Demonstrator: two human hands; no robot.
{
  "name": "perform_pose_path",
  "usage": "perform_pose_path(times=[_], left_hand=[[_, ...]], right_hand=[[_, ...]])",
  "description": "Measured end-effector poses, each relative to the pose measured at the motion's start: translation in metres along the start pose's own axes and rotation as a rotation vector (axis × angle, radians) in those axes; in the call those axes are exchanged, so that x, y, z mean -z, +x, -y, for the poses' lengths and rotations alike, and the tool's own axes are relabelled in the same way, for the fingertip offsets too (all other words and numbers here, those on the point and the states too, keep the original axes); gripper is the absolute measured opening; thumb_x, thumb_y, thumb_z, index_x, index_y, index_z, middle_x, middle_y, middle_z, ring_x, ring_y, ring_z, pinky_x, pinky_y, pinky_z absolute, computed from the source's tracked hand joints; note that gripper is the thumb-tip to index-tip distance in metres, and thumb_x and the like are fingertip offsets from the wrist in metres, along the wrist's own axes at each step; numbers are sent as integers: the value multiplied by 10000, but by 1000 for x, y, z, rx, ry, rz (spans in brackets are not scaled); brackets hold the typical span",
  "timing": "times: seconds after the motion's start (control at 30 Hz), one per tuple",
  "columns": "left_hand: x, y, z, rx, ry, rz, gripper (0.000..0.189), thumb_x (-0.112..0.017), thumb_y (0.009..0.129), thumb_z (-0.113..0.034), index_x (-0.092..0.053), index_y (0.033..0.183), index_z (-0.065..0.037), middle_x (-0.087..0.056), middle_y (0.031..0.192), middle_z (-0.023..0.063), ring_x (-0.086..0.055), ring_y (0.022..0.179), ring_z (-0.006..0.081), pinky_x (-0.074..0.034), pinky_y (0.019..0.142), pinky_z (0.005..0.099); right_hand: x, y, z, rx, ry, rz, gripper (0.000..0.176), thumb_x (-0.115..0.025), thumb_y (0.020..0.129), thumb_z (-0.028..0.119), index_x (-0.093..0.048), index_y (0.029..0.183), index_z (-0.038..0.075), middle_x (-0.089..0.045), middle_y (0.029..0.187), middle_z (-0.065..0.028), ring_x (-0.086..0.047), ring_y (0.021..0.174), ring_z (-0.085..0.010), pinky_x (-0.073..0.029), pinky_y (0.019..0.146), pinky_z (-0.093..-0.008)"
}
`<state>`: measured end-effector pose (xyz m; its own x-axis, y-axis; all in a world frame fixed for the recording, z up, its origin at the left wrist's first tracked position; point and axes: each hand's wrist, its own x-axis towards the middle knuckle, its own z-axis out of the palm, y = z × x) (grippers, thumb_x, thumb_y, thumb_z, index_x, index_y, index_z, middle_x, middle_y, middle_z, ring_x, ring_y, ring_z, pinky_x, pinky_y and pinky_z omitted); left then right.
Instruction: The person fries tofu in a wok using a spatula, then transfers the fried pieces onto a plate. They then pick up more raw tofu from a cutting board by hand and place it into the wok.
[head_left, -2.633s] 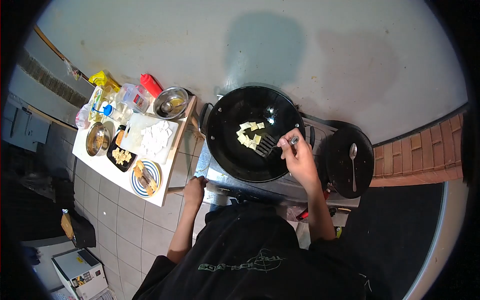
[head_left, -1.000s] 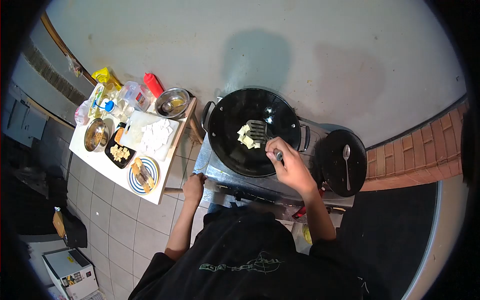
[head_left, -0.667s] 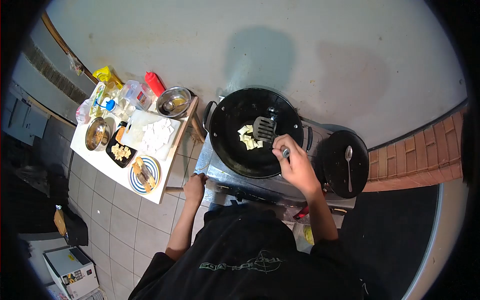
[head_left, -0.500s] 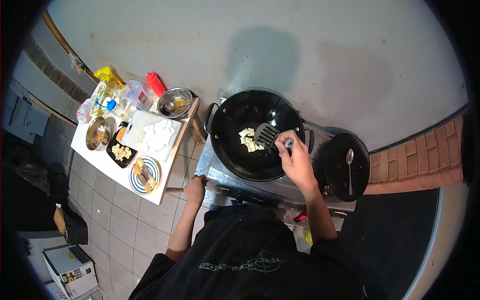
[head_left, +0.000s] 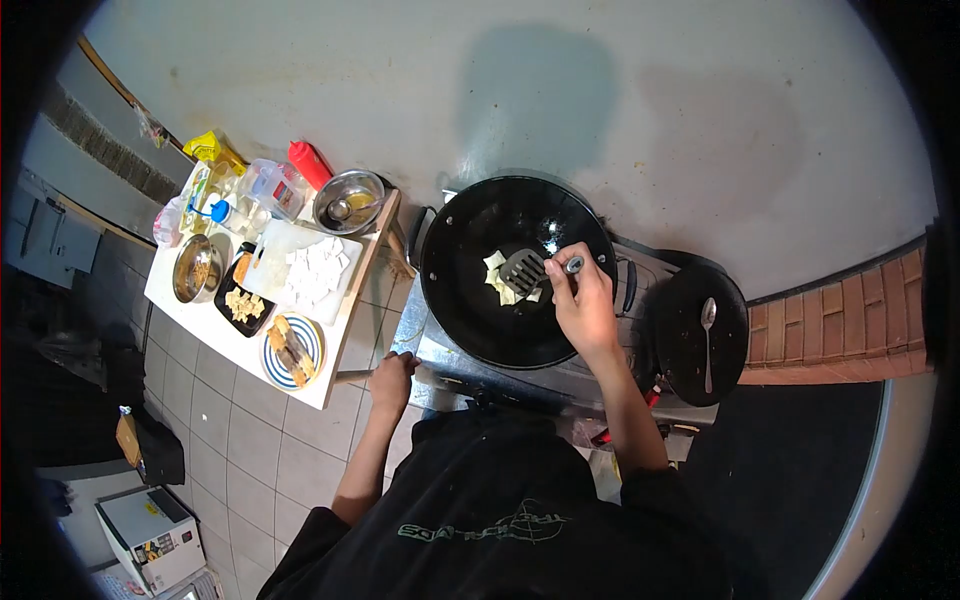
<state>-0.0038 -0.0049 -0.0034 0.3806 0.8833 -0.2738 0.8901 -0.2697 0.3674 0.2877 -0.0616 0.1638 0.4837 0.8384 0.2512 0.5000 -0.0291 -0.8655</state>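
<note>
A black wok (head_left: 470,310) sits on a metal stove (head_left: 430,345) in front of me. Pale square pieces of food (head_left: 497,283) lie bunched near its middle. My right hand (head_left: 580,300) grips the handle of a slotted metal spatula (head_left: 522,271), whose blade rests on the pieces. My left hand (head_left: 392,375) is closed on the stove's front left edge, below the wok.
A white side table (head_left: 330,340) to the left carries a cutting board with white squares (head_left: 312,272), a black dish (head_left: 240,305), a striped plate (head_left: 292,352), metal bowls (head_left: 347,204), a red bottle (head_left: 307,165) and containers. A black lid with a spoon (head_left: 706,330) lies right of the wok.
My right hand swung the spatula around the wok, gathering the scattered pieces into a tighter clump; the blade now lies over them from the right. My left hand stayed on the stove edge.
</note>
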Motion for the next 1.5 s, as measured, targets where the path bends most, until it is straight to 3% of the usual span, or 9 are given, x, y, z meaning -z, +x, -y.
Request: perform_pose_path(times=[0.3,0.7,1.03,1.17,1.33,1.4,1.5], left_hand=[[-2,1,2,18,-26,23,273,-573,909,-339,-659,838,-90,-634,856,146,-646,793,374,-504,639,498],[1,1,1,8,-59,18,267,-568,912,-327,-656,835,-86,-630,856,150,-636,811,380,-493,657,504],[1,-1,1,1,-50,-6,254,-578,908,-321,-663,841,-91,-637,860,152,-641,812,373,-501,660,501],[-4,-1,3,-6,-86,-48,315,-559,918,-330,-634,762,-67,-639,820,157,-639,773,380,-478,659,502],[-10,2,7,23,-112,-40,326,-556,922,-333,-637,759,-62,-652,753,138,-655,738,354,-484,642,480],[-5,1,5,32,-92,21,262,-576,909,-345,-682,877,-107,-646,877,147,-648,823,371,-508,662,494],[-7,2,5,43,-88,22,266,-575,910,-344,-678,870,-102,-644,872,146,-648,815,370,-505,659,494]], right_hand=[[-3,5,-3,-35,-22,-42,185,-597,936,150,-499,884,2,-518,669,-114,-479,533,-178,-403,524,-315],[-9,12,-11,-29,95,-128,177,-582,947,163,-516,892,9,-527,633,-82,-491,535,-130,-417,522,-295],[-7,13,-3,-10,134,-54,154,-563,958,151,-516,913,12,-541,643,-60,-531,545,-119,-438,525,-283],[0,10,-3,-3,79,-55,144,-561,956,137,-508,911,11,-539,662,-71,-514,559,-123,-428,531,-285],[6,6,-4,32,1,-26,142,-562,951,127,-499,924,4,-526,700,-110,-478,587,-185,-409,571,-317],[9,5,-2,35,-16,-35,147,-562,952,132,-498,923,3,-524,704,-115,-479,587,-200,-411,576,-321],[16,3,3,19,-39,-46,153,-563,950,136,-495,920,3,-517,707,-126,-485,591,-229,-418,587,-333]])
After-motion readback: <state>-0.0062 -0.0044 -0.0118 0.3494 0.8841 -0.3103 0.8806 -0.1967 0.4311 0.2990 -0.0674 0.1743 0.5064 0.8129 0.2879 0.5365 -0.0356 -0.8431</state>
